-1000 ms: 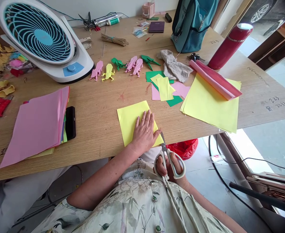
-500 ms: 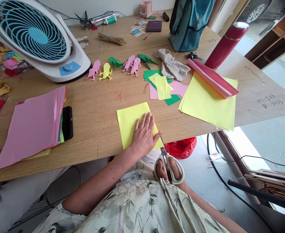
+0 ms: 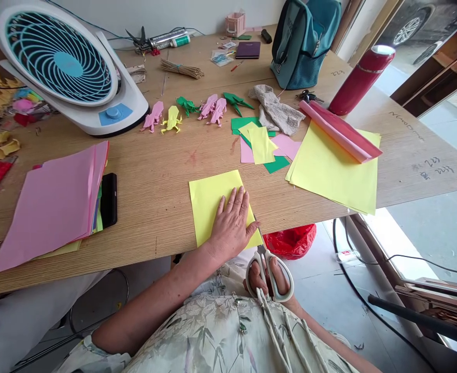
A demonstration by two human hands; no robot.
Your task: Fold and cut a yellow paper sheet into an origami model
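This looks like a craft workroom, judging by the wooden table bearing folded paper animals at eleven o'clock, pink sheets at nine, yellow sheets at three, and scissors at five.

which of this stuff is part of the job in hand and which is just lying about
Part of the job:
- yellow sheet, under the left hand
- white-handled scissors, in the right hand
- probably the cut paper pieces and folded paper animals

Apparently just lying about:
- desk fan
- black phone
- crumpled cloth
- keys
- teal backpack
- red flask
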